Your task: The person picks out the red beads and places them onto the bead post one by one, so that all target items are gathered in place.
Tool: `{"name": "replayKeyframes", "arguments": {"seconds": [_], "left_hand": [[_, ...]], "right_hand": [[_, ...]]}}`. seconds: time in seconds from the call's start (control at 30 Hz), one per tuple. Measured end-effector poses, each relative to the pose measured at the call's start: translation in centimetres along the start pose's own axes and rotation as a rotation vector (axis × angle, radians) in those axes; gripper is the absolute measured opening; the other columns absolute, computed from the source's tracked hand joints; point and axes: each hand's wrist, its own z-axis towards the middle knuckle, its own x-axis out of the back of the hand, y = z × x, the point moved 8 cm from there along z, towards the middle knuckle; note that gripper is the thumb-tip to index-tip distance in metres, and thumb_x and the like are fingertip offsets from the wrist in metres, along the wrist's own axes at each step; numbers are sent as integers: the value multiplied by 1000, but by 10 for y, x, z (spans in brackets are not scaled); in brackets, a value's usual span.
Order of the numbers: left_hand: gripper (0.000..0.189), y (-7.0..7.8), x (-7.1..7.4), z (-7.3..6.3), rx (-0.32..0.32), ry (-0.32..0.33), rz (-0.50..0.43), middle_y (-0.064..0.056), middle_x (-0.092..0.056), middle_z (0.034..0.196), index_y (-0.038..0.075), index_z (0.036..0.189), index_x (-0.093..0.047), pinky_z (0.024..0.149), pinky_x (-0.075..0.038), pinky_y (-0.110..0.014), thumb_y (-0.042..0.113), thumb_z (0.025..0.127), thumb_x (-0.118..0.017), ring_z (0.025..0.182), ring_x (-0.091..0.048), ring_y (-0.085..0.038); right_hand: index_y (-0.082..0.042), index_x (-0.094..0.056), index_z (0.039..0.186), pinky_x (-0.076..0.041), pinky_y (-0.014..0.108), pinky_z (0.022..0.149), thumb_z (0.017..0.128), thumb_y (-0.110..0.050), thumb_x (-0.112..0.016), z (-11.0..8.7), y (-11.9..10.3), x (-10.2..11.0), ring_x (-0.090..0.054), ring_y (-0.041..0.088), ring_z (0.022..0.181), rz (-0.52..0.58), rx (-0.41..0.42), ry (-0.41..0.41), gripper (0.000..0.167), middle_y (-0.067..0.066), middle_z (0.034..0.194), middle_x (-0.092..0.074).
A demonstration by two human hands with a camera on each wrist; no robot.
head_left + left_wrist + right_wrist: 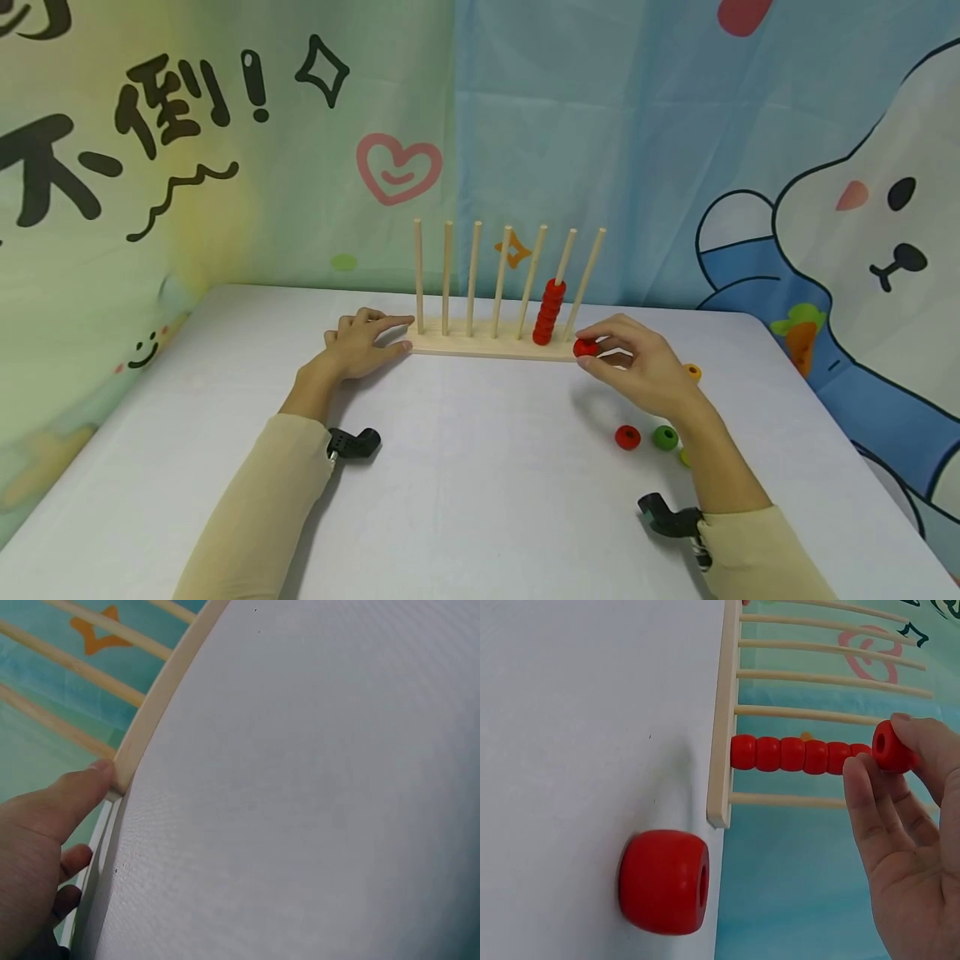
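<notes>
A wooden peg stand (487, 347) with several upright pegs stands toward the back of the table. Red beads (549, 312) are stacked on its second peg from the right; the other pegs are bare. At the stand's left end, my left hand (363, 342) holds the base between thumb and forefinger, and the thumb (90, 784) shows right at the corner. My right hand (637, 362) pinches a red bead (891, 748) between thumb and fingers, its hole visible. In the head view that bead is just in front of the base's right end.
A loose red bead (627, 437) and a green bead (664, 437) lie on the white table (465, 475) near my right forearm. A yellow-green bead (685, 457) and an orange-yellow bead (693, 372) are partly hidden by that arm. A printed cloth (547, 125) hangs behind.
</notes>
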Motion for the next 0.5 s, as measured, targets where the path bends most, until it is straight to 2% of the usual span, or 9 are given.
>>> {"name": "replayKeyframes", "arguments": {"seconds": [0.23, 0.5], "left_hand": [[62, 1, -1, 1, 3, -9, 8, -14, -31, 159, 38, 156, -44, 97, -24, -62, 63, 100, -50, 139, -26, -46], [61, 0, 0, 1, 7, 0, -3, -13, -31, 159, 38, 156, -44, 98, -24, -63, 62, 100, -51, 140, -26, -46]], "right_hand": [[-8, -69, 122, -54, 18, 87, 94, -9, -76, 5, -5, 2, -67, 20, 100, 17, 50, 58, 29, 3, 117, -64], [-6, -69, 123, -55, 21, 88, 94, -8, -75, 17, -10, 2, -67, 19, 101, 145, 57, 106, 30, 5, 119, -62]]}}
